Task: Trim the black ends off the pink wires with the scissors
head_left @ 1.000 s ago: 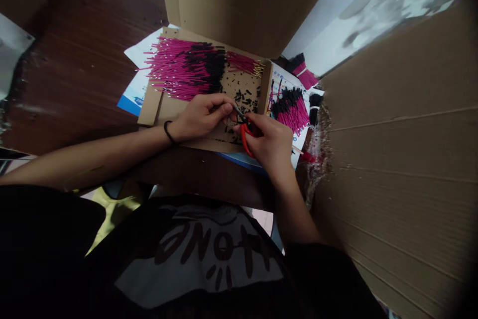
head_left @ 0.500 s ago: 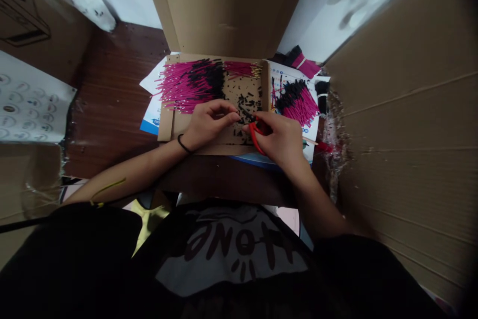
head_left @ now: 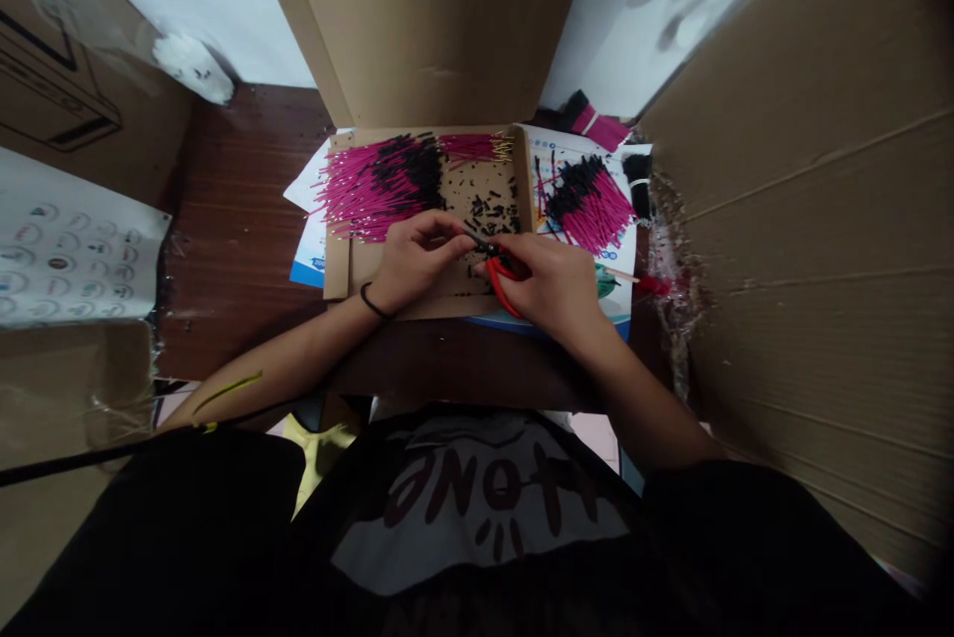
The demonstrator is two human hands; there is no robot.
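Observation:
My right hand (head_left: 553,284) is closed around a pair of red-handled scissors (head_left: 505,291). Their dark blades point up and left, reaching the fingertips of my left hand (head_left: 418,259). That hand is pinched, thumb against forefinger; whatever it holds is too small to make out. Both hands are over the near part of a shallow cardboard box (head_left: 339,269). Behind my left hand lies a large pile of magenta wires with black ends (head_left: 373,182). Small black scraps (head_left: 492,210) litter the box floor beyond the scissors.
A smaller bundle of magenta wires with gold tips (head_left: 473,148) lies at the box's back. Right of the box, another magenta and black pile (head_left: 592,205) rests on printed paper (head_left: 548,140). Tied bundles (head_left: 596,123) lie farther back. A tall cardboard wall (head_left: 812,249) stands at right.
The view has shifted slightly. The scissor blades now show against my left fingertips, slanting up and left. Both hands keep their grip close together.

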